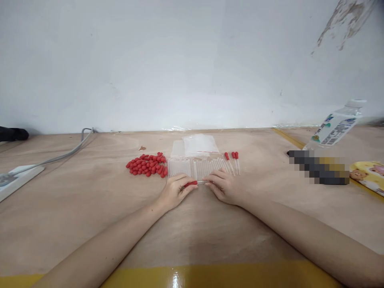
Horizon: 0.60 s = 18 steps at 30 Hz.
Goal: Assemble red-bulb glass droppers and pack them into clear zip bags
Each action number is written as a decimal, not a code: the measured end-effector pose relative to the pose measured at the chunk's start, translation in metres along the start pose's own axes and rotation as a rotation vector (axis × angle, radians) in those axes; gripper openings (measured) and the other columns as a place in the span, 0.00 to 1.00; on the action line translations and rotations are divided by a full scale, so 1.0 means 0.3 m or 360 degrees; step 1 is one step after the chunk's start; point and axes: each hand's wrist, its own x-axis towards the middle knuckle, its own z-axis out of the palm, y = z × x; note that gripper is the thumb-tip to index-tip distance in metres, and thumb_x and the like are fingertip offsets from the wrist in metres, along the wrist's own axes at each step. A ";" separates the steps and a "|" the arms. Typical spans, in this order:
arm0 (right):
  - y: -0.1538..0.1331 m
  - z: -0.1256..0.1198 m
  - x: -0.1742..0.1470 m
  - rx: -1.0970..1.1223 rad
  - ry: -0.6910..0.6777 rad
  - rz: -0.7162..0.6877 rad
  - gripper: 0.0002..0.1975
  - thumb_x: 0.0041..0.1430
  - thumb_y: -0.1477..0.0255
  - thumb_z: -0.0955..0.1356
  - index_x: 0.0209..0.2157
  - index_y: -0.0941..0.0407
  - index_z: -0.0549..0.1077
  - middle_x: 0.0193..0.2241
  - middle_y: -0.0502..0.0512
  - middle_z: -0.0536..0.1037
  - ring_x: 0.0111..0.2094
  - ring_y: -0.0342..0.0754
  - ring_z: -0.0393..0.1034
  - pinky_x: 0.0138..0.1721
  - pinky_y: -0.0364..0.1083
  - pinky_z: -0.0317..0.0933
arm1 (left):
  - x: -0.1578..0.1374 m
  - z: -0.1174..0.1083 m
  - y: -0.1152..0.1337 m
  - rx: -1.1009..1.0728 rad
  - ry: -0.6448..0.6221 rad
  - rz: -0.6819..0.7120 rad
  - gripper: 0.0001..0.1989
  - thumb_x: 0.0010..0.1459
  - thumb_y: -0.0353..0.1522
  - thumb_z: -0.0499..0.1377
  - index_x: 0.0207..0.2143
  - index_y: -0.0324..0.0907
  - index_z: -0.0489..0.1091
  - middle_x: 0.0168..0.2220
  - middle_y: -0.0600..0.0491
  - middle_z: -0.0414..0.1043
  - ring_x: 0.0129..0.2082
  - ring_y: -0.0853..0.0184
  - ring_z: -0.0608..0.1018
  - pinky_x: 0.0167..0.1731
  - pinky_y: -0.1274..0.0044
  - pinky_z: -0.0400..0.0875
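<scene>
Between the thumb and fingers of my left hand is a red rubber dropper bulb, its open end facing right. My right hand pinches a thin clear glass tube, whose left end is at the bulb's mouth; how far it goes in I cannot tell. Just beyond my hands lies a row of clear glass tubes. A pile of red rubber bulbs sits left of the row. At its right lie three droppers, tubes with red bulbs on them.
White plastic bags lie behind the tubes. A clear bottle leans at the right, near a blurred dark object and a patterned yellow item. At the left are a power strip and grey cable. A wall stands behind.
</scene>
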 end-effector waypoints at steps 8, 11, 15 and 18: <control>0.008 0.003 0.002 0.0037 0.0019 -0.0067 0.06 0.60 0.74 0.59 0.32 0.58 0.66 0.26 0.53 0.71 0.27 0.43 0.61 0.31 0.43 0.55 | 0.010 -0.004 0.009 -0.0019 -0.0082 -0.0011 0.08 0.57 0.33 0.56 0.31 0.38 0.72 0.24 0.52 0.70 0.25 0.70 0.70 0.27 0.79 0.65; 0.007 0.010 0.007 -0.0110 0.0011 -0.0127 0.07 0.60 0.75 0.59 0.31 0.58 0.67 0.25 0.52 0.72 0.25 0.42 0.60 0.30 0.44 0.52 | 0.011 -0.006 0.014 -0.0015 -0.0137 -0.0031 0.09 0.57 0.34 0.55 0.30 0.38 0.71 0.23 0.52 0.69 0.25 0.70 0.69 0.27 0.79 0.64; 0.000 0.017 0.010 -0.0251 0.0006 -0.0164 0.09 0.59 0.75 0.59 0.30 0.59 0.68 0.23 0.51 0.72 0.22 0.41 0.58 0.29 0.45 0.47 | 0.010 -0.007 0.016 -0.0002 -0.0212 -0.0022 0.09 0.58 0.34 0.54 0.30 0.38 0.71 0.24 0.52 0.68 0.25 0.70 0.69 0.27 0.79 0.63; -0.006 0.022 0.011 -0.0318 -0.0012 -0.0145 0.10 0.60 0.75 0.58 0.28 0.59 0.69 0.22 0.51 0.72 0.22 0.41 0.57 0.29 0.45 0.45 | 0.008 -0.004 0.013 0.0005 -0.0229 -0.0019 0.09 0.58 0.33 0.54 0.31 0.38 0.70 0.25 0.52 0.68 0.26 0.70 0.68 0.27 0.79 0.63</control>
